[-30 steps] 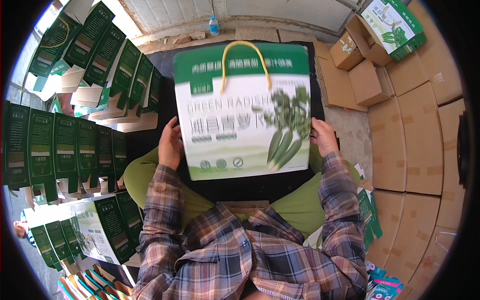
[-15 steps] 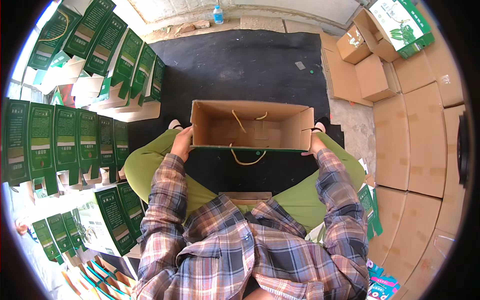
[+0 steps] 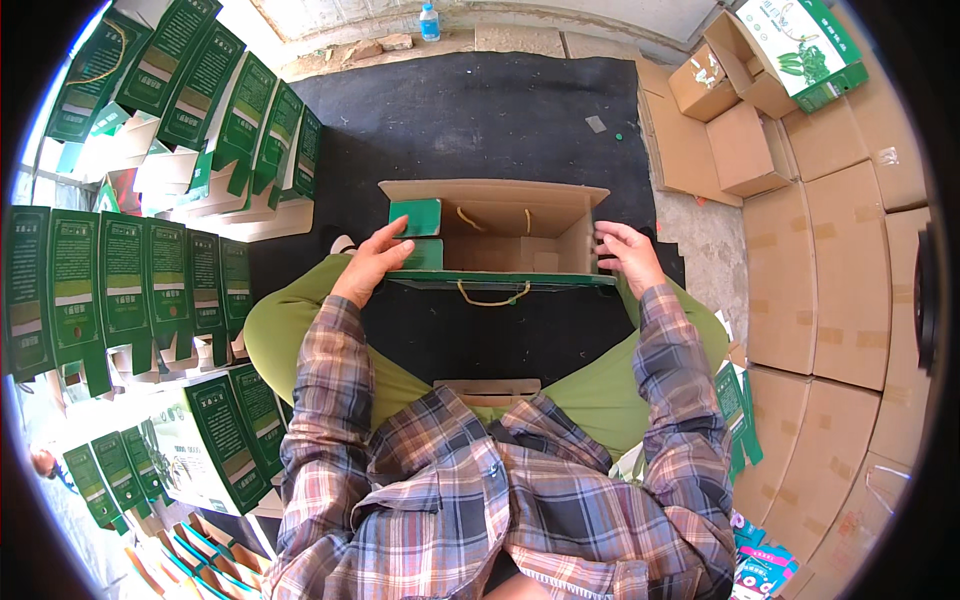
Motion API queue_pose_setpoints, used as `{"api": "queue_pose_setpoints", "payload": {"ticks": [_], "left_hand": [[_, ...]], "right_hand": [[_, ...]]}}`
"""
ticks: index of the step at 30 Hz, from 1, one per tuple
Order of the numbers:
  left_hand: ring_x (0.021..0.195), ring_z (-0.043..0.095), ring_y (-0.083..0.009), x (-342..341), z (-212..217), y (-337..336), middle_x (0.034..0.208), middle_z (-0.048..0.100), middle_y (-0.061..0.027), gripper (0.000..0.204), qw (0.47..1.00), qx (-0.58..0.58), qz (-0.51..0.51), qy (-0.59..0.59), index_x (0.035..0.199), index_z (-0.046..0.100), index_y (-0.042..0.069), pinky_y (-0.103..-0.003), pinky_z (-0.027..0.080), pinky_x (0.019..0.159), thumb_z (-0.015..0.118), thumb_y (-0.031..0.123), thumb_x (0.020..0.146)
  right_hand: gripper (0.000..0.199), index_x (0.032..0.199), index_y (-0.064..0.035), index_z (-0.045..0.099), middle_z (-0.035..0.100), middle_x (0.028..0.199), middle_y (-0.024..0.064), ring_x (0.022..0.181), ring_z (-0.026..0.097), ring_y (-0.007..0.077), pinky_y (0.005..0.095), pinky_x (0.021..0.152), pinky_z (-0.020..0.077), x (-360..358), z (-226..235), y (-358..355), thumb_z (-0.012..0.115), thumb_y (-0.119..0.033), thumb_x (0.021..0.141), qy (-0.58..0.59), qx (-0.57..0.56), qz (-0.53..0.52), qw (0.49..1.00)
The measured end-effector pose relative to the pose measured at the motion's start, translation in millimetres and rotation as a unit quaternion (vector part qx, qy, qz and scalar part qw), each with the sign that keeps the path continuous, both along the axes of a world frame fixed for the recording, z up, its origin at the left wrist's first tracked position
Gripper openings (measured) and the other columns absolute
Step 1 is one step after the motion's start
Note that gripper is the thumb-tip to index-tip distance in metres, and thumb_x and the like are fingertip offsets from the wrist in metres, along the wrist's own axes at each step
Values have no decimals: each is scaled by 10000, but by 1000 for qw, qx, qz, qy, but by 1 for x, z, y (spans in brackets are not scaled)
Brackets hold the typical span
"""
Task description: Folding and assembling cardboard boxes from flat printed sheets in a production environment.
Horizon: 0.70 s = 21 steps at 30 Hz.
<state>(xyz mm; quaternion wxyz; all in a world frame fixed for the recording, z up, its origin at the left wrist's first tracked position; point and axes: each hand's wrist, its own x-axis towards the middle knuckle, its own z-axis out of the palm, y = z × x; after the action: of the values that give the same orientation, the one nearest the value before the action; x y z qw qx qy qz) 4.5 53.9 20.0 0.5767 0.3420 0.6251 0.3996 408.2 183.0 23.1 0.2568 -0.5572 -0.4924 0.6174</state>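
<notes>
Carton [image 3: 500,216], left hand [image 3: 370,264] apparently touching flap [image 3: 426,216]; green boxes [image 3: 125,280] lettered.

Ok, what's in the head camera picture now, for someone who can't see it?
A person's left hand is at the green flaps on one end of an open cardboard box, the right hand at the other end. Green boxes line the left side, brown cartons the right, with a black mat between.

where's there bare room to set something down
Widest: the central black mat beyond the open handled carton, between green cartons left and brown cardboard right. Smaller: the mat between that carton and the legs. Crowded: far left, and brown boxes far right.
</notes>
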Motion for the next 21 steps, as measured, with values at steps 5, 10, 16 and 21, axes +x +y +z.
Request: {"api": "queue_pose_setpoints", "payload": {"ticks": [5, 10, 16, 21], "left_hand": [[1309, 339, -262, -6, 3, -2, 1401, 386, -181, 839, 990, 49, -129, -15, 1436, 255, 26, -357, 303, 1044, 716, 295, 788], [1157, 490, -229, -16, -12, 7, 1278, 509, -142, 722, 995, 51, -71, 44, 1339, 417, 0, -323, 396, 961, 757, 214, 739], [870, 570, -287, 14, -25, 14, 966, 594, -92, 447, 909, 110, 0, 402, 1123, 618, 95, -365, 475, 818, 729, 97, 690], [1071, 478, -315, 19, -30, 11, 1146, 529, -112, 451, 797, 212, -52, 564, 1097, 630, 105, -416, 434, 884, 751, 127, 663]], "right_hand": [[556, 1336, -35, 420, 479, 1319, 132, 1147, 520, 248, 381, 854, 492, -8, 10, 2, 517, -404, 931, 40, -98, 42, 993], [616, 1339, -29, 415, 467, 1334, 149, 1181, 500, 246, 380, 891, 470, -16, 13, 6, 529, -456, 910, 23, -101, 34, 994], [524, 1204, -76, 567, 528, 1248, 111, 1131, 502, 272, 392, 917, 436, -10, -15, -2, 727, -284, 751, -266, 224, 141, 927], [816, 1282, -128, 474, 430, 1325, 92, 1234, 380, 293, 483, 989, 346, -46, 4, -39, 841, -243, 562, -425, 370, 289, 774]]}}
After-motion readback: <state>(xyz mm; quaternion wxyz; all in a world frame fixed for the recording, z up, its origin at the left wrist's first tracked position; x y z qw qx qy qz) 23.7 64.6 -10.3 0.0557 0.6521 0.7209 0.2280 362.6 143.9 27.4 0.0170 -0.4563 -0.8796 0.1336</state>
